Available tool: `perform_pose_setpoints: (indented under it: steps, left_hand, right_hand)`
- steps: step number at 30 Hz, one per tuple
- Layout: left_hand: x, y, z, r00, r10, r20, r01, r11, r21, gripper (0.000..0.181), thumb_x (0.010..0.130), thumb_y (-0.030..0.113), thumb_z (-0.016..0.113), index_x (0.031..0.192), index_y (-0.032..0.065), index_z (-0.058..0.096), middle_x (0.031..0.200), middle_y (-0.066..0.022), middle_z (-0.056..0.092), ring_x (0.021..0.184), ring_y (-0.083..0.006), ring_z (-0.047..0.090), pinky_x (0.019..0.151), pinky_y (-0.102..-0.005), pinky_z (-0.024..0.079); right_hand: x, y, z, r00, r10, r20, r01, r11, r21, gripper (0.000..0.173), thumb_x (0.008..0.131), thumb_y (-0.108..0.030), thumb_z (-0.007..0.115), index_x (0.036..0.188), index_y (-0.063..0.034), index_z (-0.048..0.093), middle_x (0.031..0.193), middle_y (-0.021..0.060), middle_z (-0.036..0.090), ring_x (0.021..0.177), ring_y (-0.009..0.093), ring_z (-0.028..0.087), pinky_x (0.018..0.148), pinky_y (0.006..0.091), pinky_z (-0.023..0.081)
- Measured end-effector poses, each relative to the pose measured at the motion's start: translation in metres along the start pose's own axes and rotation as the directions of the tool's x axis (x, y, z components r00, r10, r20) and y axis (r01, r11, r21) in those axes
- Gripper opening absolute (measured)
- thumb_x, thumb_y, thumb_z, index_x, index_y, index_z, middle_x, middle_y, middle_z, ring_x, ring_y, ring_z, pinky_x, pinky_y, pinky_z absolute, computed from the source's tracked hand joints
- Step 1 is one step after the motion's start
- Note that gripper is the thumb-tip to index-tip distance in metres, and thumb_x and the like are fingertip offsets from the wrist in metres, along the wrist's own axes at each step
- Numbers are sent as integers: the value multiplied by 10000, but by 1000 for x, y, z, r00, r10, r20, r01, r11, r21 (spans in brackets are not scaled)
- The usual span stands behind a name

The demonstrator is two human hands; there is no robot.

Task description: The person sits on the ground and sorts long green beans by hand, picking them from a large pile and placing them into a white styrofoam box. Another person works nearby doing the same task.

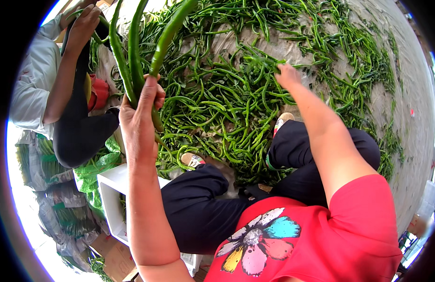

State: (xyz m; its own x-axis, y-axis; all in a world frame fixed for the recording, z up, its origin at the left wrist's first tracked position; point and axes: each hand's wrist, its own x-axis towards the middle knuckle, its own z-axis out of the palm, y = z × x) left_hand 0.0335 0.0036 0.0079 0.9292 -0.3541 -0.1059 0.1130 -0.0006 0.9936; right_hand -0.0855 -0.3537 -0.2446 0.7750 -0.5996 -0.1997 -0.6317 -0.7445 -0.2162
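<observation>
Raised at the upper left, my left hand [143, 105] grips several long green chili peppers [135, 53], their upper ends spread apart and one lower end showing below the palm. My right hand [288, 75] is stretched out over the far part of a large pile of long green peppers [217, 109] mixed with leaves on the ground. Its fingertips touch or hover by a blurred bit of green; whether they hold it I cannot tell.
Another person [37, 81] sits at the left near a red container [98, 92]. A white foam box [113, 197], a green mesh sack [97, 172], wrapped bundles of peppers [67, 208] and a cardboard box [113, 257] lie left. More peppers line the plastic ground sheet [411, 141].
</observation>
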Motion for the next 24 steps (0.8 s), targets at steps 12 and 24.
perform_pose_setpoints:
  steps: [12,24]
  left_hand:
    - [-1,4,5,991,-109,76,131,898,-420,236,918,163,604,1098,12,584,1000,-103,646,747,-92,614,776,-286,550]
    - [10,7,15,992,-113,63,128,908,-398,229,965,140,512,1152,8,498,943,-48,539,718,-68,497,783,-279,525]
  right_hand:
    - [70,43,-116,883,-452,127,453,891,22,423,829,-331,566,1126,-30,588,949,187,647,869,293,623,778,434,479]
    - [76,31,24,920,-205,333,193,979,70,416,803,-334,566,1032,11,612,1047,240,626,1008,378,594,883,445,472]
